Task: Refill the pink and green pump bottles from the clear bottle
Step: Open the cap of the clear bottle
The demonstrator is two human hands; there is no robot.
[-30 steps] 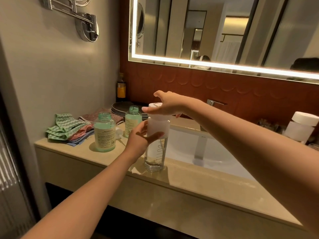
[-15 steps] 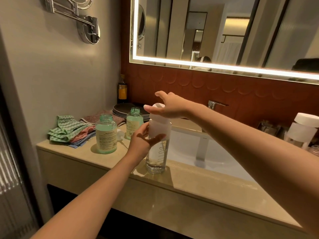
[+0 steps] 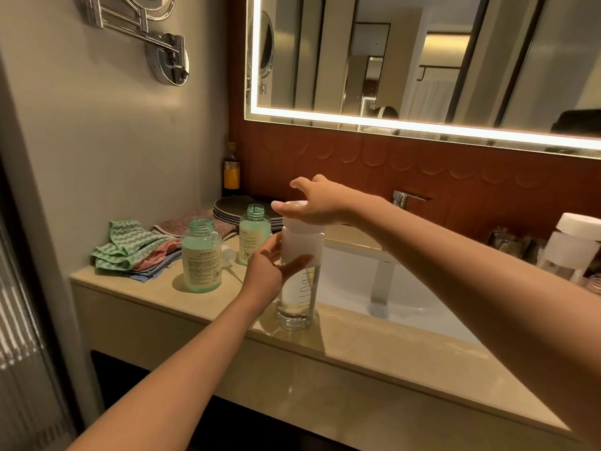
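Note:
The tall clear bottle (image 3: 297,297) with a white top stands upright on the counter's front edge, left of the sink. My left hand (image 3: 270,270) wraps around its middle. My right hand (image 3: 313,205) lies palm-down on its white cap (image 3: 300,227), fingers spread. Two green-tinted bottles stand open with no pumps on: the nearer one (image 3: 201,255) to the left, the farther one (image 3: 254,237) just behind my left hand. A white pump head (image 3: 227,255) lies on the counter between them. I see no pink bottle.
Folded cloths (image 3: 136,249) and stacked dark plates (image 3: 234,208) sit at the back left, with a dark bottle (image 3: 231,172) in the corner. The white sink (image 3: 400,288) and its tap (image 3: 403,198) lie to the right. White-capped containers (image 3: 572,249) stand at the far right.
Both hands stay on the clear bottle in the same grip. The view has shifted slightly; nothing on the counter has moved.

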